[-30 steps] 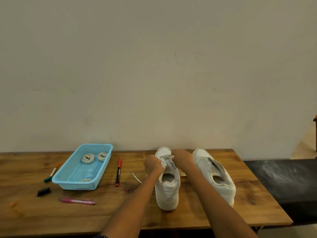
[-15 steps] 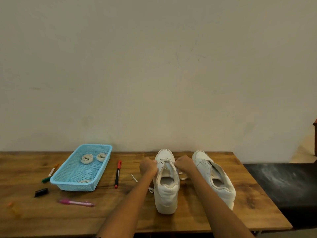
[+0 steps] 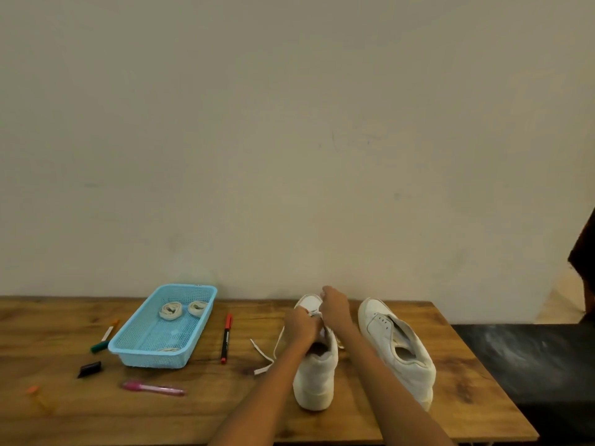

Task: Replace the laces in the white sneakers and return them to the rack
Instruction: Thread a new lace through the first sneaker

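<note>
Nearest to us, our two forearms reach out over the wooden bench (image 3: pixel 370 423); a pink pen (image 3: pixel 154 388) lies near the front edge on the left, with a small black cap (image 3: pixel 89 369) and an orange scrap (image 3: pixel 32 389) further left; just beyond, the left sneaker (image 3: pixel 317 375) stands upright with its heel towards us, and the right sneaker (image 3: pixel 397 349) lies beside it on the right, tipped onto its side, the two not touching; a loose white lace (image 3: pixel 265 354) trails from the left sneaker onto the bench at its left side; our left hand (image 3: pixel 301 326) sits over the tongue area with its fingers curled, apparently pinching the lace, though the grip itself is too small to make out clearly; our right hand (image 3: pixel 335 309) is a little further on, above the toe end, fingers curled as if gripping the lace too, the two hands touching or nearly so; to the left, a red-capped marker (image 3: pixel 226 338) lies lengthways between the sneaker and a blue mesh basket (image 3: pixel 151 358); two coiled laces (image 3: pixel 170 310) rest at the basket's far end; a green-tipped marker (image 3: pixel 104 338) lies left of the basket; a plain pale wall (image 3: pixel 289 140) rises behind the bench.
</note>
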Demonstrator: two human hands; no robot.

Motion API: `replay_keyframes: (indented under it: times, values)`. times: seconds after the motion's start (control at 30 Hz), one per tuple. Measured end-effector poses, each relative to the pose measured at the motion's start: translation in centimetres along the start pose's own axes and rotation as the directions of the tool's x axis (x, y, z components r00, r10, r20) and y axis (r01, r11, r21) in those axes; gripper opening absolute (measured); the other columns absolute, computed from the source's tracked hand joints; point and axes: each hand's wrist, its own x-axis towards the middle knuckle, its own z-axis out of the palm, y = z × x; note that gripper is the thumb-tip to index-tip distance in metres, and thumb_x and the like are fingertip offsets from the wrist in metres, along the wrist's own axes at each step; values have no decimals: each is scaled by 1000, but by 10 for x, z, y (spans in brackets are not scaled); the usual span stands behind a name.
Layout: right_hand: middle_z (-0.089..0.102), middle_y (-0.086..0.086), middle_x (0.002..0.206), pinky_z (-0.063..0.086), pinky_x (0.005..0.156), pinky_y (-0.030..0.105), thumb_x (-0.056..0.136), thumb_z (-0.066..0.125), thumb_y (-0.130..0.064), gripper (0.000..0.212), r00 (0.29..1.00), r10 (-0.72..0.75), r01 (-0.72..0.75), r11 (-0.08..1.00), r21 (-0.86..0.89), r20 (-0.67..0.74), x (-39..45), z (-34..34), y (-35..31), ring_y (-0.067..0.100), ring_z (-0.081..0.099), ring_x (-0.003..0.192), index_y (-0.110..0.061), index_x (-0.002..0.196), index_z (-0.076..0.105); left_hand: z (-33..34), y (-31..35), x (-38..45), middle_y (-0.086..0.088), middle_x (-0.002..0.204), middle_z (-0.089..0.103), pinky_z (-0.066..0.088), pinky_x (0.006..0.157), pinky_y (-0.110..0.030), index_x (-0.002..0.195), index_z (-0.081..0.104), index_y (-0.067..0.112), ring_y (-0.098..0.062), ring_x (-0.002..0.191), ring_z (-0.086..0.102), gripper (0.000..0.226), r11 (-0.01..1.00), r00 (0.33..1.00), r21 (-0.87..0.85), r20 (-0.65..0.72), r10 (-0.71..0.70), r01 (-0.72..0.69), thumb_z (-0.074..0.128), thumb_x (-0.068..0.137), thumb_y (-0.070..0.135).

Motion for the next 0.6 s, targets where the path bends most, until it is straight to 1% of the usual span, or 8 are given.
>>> replay_keyframes:
  times: [0.03, 0.07, 0.1, 0.2, 0.27, 0.37, 0.5, 0.6]
  values:
    - [55, 3, 84, 33, 59, 16, 93, 37, 0, 21, 998, -46, 47, 999, 24, -41, -7, 7, -1, 19, 53, 81, -9, 105, 51, 0, -2, -3, -12, 112, 65, 46, 81, -28, 109, 63, 2, -24, 101, 61, 28, 1000, 1000, 21, -26, 15, -14, 50, 94, 22]
    - [57, 5, 89, 33, 58, 15, 96, 34, -5, 29, 994, -59, 63, 997, 38, -88, -13, 16, 0, 17, 53, 81, -12, 122, 45, 0, -6, -6, -12, 108, 66, 45, 77, -27, 105, 63, 1, -23, 96, 61, 28, 999, 998, 49, -52, 26, -23, 46, 95, 21]
    - [56, 8, 89, 32, 54, 13, 98, 30, -10, 28, 985, -93, 94, 996, -5, -147, -18, 22, -1, 14, 50, 77, -15, 123, 43, 0, -10, -8, -12, 105, 66, 42, 72, -27, 101, 63, 1, -21, 91, 60, 29, 997, 996, 76, -84, 33, -27, 43, 97, 21]
    - [58, 14, 85, 32, 48, 15, 98, 29, -9, 16, 983, -36, 40, 999, 17, -178, -20, 33, 0, 14, 49, 70, -8, 100, 45, -1, -19, -9, -13, 97, 68, 41, 68, -31, 93, 65, 1, -24, 87, 62, 36, 999, 988, 34, -153, -24, 30, 39, 98, 25]
    - [61, 11, 95, 35, 59, 19, 96, 36, -4, 16, 983, 29, -20, 998, 56, -179, -19, 32, 5, 17, 50, 79, -5, 102, 50, 3, -23, -6, -14, 96, 68, 41, 69, -33, 93, 66, 1, -28, 89, 62, 34, 998, 983, -8, -171, -64, 63, 41, 97, 23]
    - [59, 9, 108, 38, 72, 23, 95, 45, -7, 16, 992, 46, -44, 999, 18, -118, -16, 34, 9, 20, 55, 95, -5, 103, 59, 4, -25, -4, -14, 98, 67, 42, 71, -31, 96, 66, 1, -29, 92, 61, 31, 995, 982, -58, -166, -95, 87, 42, 96, 22]
    - [65, 6, 103, 40, 66, 21, 92, 50, -5, 18, 996, 16, -15, 1000, 8, -93, -15, 33, 5, 18, 60, 93, -8, 100, 66, 4, -28, -2, -15, 100, 67, 44, 74, -32, 99, 66, 2, -30, 94, 61, 32, 994, 984, -73, -154, -93, 82, 41, 96, 22]
    - [67, 5, 102, 39, 67, 19, 92, 51, -6, 17, 996, -16, 17, 1000, 17, -88, -14, 34, 6, 17, 60, 92, -10, 101, 65, 5, -29, -2, -12, 100, 67, 43, 72, -31, 99, 66, 5, -28, 93, 61, 32, 993, 987, -101, -143, -77, 63, 40, 97, 23]
